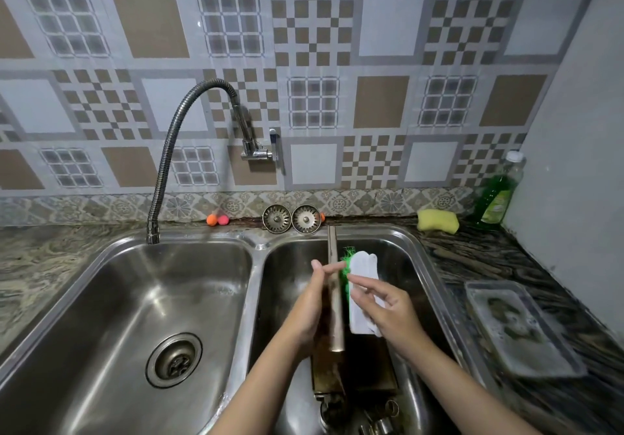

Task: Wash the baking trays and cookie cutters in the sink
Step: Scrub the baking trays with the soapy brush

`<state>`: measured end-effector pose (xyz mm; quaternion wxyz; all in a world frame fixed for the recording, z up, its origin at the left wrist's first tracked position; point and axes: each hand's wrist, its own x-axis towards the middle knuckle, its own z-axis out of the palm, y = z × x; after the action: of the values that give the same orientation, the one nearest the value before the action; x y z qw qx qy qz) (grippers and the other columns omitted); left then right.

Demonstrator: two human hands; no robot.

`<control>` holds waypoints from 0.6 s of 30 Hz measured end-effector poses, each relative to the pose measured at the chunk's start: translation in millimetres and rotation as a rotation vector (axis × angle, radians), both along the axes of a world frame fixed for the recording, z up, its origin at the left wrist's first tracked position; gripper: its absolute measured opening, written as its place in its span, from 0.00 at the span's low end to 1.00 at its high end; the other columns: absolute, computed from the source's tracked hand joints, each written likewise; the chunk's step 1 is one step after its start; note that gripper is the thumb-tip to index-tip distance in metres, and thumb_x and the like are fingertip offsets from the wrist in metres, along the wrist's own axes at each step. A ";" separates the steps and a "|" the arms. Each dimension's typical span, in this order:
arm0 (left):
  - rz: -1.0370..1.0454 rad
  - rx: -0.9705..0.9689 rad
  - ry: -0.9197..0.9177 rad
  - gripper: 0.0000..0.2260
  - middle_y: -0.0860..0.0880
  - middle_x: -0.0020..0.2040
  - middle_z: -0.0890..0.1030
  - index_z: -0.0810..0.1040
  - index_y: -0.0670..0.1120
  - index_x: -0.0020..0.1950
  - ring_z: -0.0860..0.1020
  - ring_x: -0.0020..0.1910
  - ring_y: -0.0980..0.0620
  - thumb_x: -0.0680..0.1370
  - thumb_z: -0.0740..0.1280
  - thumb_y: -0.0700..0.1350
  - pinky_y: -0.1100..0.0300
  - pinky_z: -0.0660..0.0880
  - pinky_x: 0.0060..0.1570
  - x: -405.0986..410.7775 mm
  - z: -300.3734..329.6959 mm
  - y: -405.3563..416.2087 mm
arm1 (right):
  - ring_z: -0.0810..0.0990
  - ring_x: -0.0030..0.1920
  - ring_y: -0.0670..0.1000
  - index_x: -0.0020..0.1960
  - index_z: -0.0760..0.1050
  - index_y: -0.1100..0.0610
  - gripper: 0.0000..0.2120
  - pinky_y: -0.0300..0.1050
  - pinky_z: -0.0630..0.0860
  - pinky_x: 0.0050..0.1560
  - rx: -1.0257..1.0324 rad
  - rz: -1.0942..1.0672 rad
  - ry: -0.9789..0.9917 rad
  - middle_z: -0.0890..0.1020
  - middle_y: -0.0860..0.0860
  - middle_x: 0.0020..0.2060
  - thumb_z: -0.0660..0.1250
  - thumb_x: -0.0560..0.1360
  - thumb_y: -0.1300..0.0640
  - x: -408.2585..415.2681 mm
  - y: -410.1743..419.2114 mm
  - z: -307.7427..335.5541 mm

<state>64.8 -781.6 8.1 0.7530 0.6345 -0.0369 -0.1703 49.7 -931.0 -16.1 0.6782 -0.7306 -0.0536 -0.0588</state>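
Left hand (312, 303): over the right basin, fingers fairly straight, palm against the left face of the tray; whether the thumb hooks behind it I cannot tell.
Right hand (381, 303): just right of the tray, fingers spread and loosely bent, a white scrubber pinned under the thumb side.
Tray (334, 299): dark and narrow as seen edge-on, standing upright between the two hands, its far end leaning on the sink's back rim.
Scrubber (359, 286): white pad with green bristles at its far left edge, lying against the right face of the tray, in the right hand.
Second tray (351, 374): dark, lying low in the basin beneath the wrists.
Cutters (381, 417): small metal pieces in the basin bottom, nearer than the hands, between the forearms; shapes too blurred to tell.
Sink (256, 249): two steel basins; the left basin lies to the left of the left hand.
Faucet (175, 151): flexible hose arching from the wall, its nozzle over the left basin's far edge, well left of the hands.
Strainers (292, 219): two, propped against the wall beyond the hands.
Sponge (438, 220): yellow, on the counter far right of the hands.
Soap bottle (498, 195): green, in the corner beyond the sponge.
Container (520, 330): clear, with sudsy water, on the counter right of the right hand.
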 end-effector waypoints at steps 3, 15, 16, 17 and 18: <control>0.055 0.074 -0.105 0.11 0.50 0.61 0.78 0.75 0.50 0.61 0.78 0.56 0.62 0.81 0.58 0.47 0.72 0.73 0.48 -2.3 -10.1 8.6 | 0.75 0.62 0.37 0.64 0.74 0.42 0.23 0.33 0.71 0.60 0.032 0.033 0.007 0.77 0.38 0.61 0.72 0.71 0.54 3.8 0.5 -1.9; 0.029 -0.083 -0.125 0.21 0.43 0.62 0.76 0.70 0.46 0.62 0.76 0.59 0.49 0.70 0.66 0.38 0.53 0.72 0.60 -6.4 -31.5 25.5 | 0.73 0.62 0.48 0.74 0.61 0.42 0.36 0.44 0.73 0.57 -0.442 -0.223 -0.068 0.72 0.43 0.66 0.73 0.71 0.48 57.7 7.2 38.6; 0.039 -0.123 -0.112 0.21 0.42 0.60 0.76 0.70 0.46 0.62 0.77 0.55 0.49 0.69 0.66 0.38 0.53 0.74 0.57 -1.9 -30.9 27.5 | 0.74 0.59 0.46 0.74 0.61 0.40 0.35 0.42 0.75 0.54 -0.479 -0.125 -0.113 0.72 0.41 0.64 0.73 0.70 0.47 52.3 15.3 42.7; 0.039 -0.148 -0.110 0.22 0.42 0.59 0.77 0.70 0.46 0.62 0.77 0.53 0.49 0.68 0.68 0.38 0.54 0.74 0.55 1.5 -30.7 31.2 | 0.75 0.58 0.46 0.73 0.61 0.39 0.35 0.42 0.76 0.52 -0.515 -0.066 -0.147 0.73 0.40 0.63 0.72 0.71 0.47 52.8 16.9 44.8; 0.032 -0.170 -0.110 0.23 0.43 0.58 0.78 0.70 0.46 0.62 0.78 0.51 0.50 0.67 0.70 0.39 0.54 0.75 0.54 3.4 -30.5 35.3 | 0.76 0.58 0.48 0.73 0.61 0.39 0.35 0.44 0.78 0.52 -0.536 -0.063 -0.166 0.74 0.42 0.64 0.72 0.71 0.46 59.0 13.1 47.8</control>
<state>68.2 -746.4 -22.4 0.8036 0.5772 -0.0823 -0.1197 108.7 -917.9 31.7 0.4519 -0.8779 -0.0997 -0.1231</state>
